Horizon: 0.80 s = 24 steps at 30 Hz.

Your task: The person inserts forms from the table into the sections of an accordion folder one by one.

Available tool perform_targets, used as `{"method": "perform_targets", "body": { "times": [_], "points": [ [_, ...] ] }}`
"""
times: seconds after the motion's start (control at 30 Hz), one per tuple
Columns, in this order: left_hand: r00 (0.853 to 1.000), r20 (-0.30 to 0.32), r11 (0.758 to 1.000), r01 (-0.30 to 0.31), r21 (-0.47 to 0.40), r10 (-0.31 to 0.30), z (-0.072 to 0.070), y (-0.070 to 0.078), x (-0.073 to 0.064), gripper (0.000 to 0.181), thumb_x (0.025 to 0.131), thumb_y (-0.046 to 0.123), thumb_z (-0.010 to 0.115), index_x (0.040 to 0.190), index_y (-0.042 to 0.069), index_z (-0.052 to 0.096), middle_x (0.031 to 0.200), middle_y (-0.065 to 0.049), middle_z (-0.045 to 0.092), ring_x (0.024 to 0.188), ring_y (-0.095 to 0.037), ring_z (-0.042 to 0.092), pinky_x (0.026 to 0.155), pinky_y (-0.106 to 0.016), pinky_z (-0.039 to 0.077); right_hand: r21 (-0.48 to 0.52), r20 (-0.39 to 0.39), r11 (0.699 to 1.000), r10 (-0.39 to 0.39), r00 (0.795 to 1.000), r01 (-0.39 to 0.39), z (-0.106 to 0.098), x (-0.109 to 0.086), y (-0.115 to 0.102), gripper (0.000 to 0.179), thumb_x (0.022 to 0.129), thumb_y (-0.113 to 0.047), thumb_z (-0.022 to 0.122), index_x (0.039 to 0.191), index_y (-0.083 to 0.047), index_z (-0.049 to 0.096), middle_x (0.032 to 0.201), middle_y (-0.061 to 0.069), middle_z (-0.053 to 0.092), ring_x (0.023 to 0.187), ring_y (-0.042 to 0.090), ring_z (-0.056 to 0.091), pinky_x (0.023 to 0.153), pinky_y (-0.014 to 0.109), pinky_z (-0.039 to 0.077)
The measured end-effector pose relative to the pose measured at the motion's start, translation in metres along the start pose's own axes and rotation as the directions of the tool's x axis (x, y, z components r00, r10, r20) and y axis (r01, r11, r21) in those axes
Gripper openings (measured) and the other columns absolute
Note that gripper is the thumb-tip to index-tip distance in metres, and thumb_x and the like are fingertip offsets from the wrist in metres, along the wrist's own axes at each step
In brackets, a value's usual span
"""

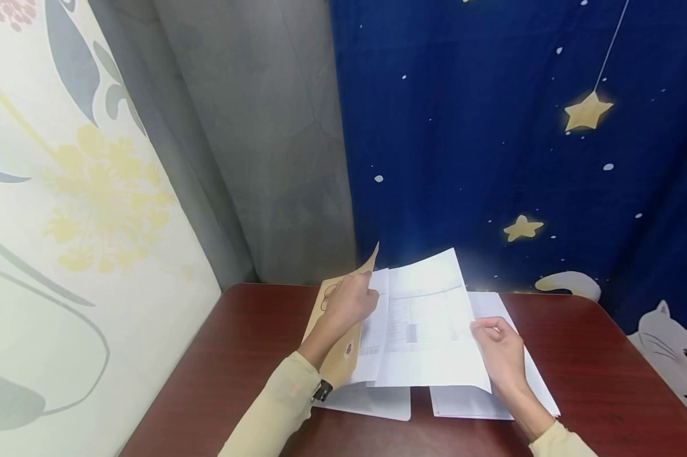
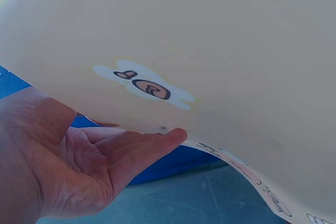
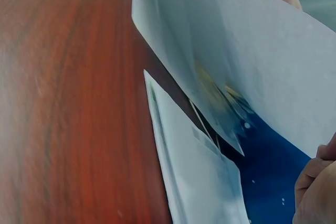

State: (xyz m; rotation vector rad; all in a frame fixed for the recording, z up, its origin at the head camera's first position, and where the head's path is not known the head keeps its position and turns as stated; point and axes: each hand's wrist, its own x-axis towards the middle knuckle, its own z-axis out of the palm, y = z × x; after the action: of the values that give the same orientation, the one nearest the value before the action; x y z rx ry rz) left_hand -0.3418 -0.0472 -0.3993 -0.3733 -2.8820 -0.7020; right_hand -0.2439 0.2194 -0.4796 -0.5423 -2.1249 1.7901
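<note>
My left hand [image 1: 351, 299] grips the raised edge of a tan folder cover [image 1: 339, 357] with cartoon prints. In the left wrist view the thumb lies along the cover [image 2: 226, 40]. On the right, my right hand [image 1: 504, 352] pinches the right edge of a printed sheet of paper [image 1: 429, 317] between thumb and fingers. That sheet stands raised and slightly bowed, its left side overlapping another printed page [image 1: 372, 349] beside the folder cover. Below the right hand lies a stack of white papers [image 1: 471, 403] on the table.
A white rounded-corner panel [image 1: 377, 404] lies under the folder cover. The dark red table [image 1: 594, 355] runs back to a blue star-patterned curtain [image 1: 463, 127] and a grey curtain [image 1: 263, 127]. A pale floral-patterned surface [image 1: 92, 285] stands along the left side.
</note>
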Motion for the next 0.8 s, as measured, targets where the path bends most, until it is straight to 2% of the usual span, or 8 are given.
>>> {"method": "perform_targets", "body": {
  "times": [0.3,0.43,0.67,0.8],
  "points": [
    [1.000,0.004,1.000,0.003,-0.010,-0.003,0.000,-0.001,0.000,0.055,0.098,0.017,0.060,0.152,0.008,0.058,0.147,-0.015,0.066,0.082,-0.027,0.063,0.058,-0.037,0.038,0.040,0.040,0.999,-0.016,0.999,0.014,0.022,-0.008,0.005,0.026,0.105,-0.021,0.060,0.124,-0.003,0.061,0.086,-0.009,0.079,0.067,0.012,0.073,0.060,0.031,0.059],
    [1.000,-0.002,1.000,-0.006,-0.007,0.006,0.001,-0.001,0.001,0.054,0.098,0.016,0.061,0.151,0.007,0.059,0.143,-0.017,0.068,0.077,-0.027,0.062,0.056,-0.037,0.038,0.045,0.049,0.999,-0.032,0.998,0.029,0.031,-0.010,0.006,0.023,0.105,-0.019,0.059,0.121,-0.002,0.062,0.080,-0.010,0.077,0.064,0.012,0.072,0.058,0.030,0.058],
    [1.000,-0.006,0.999,-0.021,-0.029,0.021,0.001,-0.004,0.002,0.054,0.098,0.016,0.060,0.150,0.007,0.059,0.141,-0.016,0.070,0.077,-0.026,0.062,0.055,-0.036,0.038,0.062,0.075,0.998,-0.035,0.997,0.031,0.051,-0.014,0.007,0.023,0.105,-0.017,0.059,0.121,-0.001,0.062,0.089,0.003,0.080,0.065,0.012,0.072,0.058,0.030,0.058],
    [1.000,-0.007,0.999,-0.017,-0.030,0.017,0.001,-0.005,0.002,0.054,0.097,0.016,0.060,0.151,0.008,0.059,0.141,-0.016,0.070,0.075,-0.025,0.062,0.057,-0.037,0.037,0.063,0.075,0.997,-0.037,0.996,0.033,0.062,-0.016,0.009,0.020,0.104,-0.017,0.060,0.118,-0.003,0.063,0.086,0.002,0.079,0.065,0.013,0.072,0.058,0.030,0.058]
  ]
}}
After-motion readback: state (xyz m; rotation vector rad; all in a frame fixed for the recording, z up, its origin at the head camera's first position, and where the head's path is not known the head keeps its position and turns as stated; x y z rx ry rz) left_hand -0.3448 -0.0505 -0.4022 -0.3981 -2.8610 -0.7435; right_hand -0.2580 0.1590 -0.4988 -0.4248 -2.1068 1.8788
